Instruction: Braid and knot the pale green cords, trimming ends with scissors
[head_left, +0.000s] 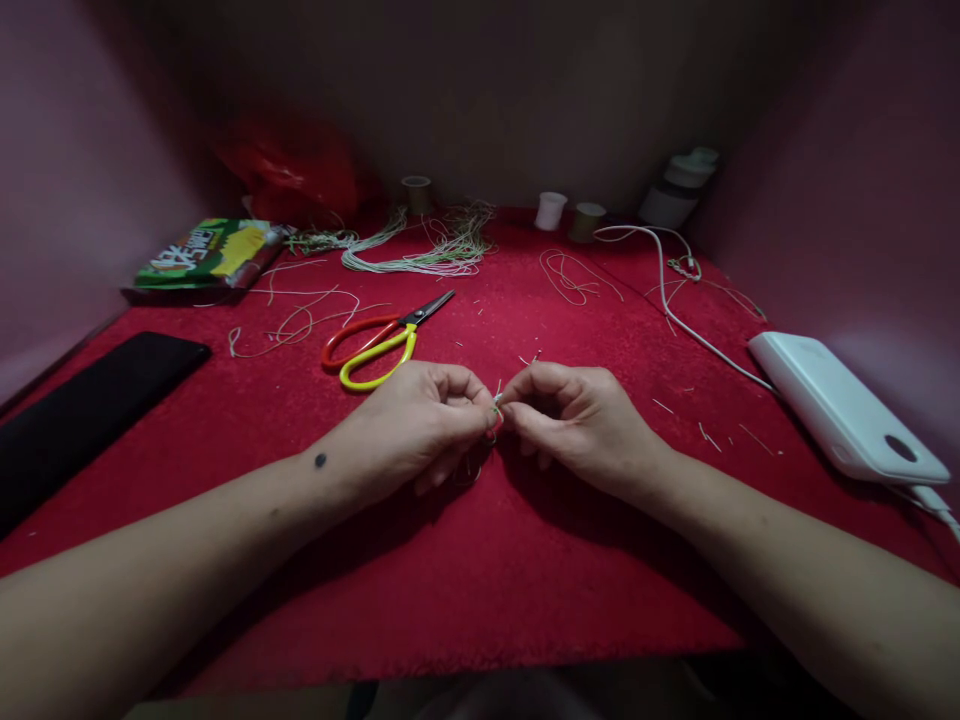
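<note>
My left hand [420,420] and my right hand [574,415] meet fingertip to fingertip over the red cloth [480,560]. Both pinch a small knotted piece of thin cord [496,405], pale with a touch of green and red, between thumb and forefinger. A short loop of the cord hangs below my left fingers. Scissors [379,343] with one orange and one yellow handle lie shut just beyond my left hand.
A bundle of pale cords [427,250] and loose strands lie at the back. A black flat object [82,410] sits at left, a green snack packet [210,250] behind it. A white power bank [844,405] with cable lies at right. Small spools [551,210] stand by the wall.
</note>
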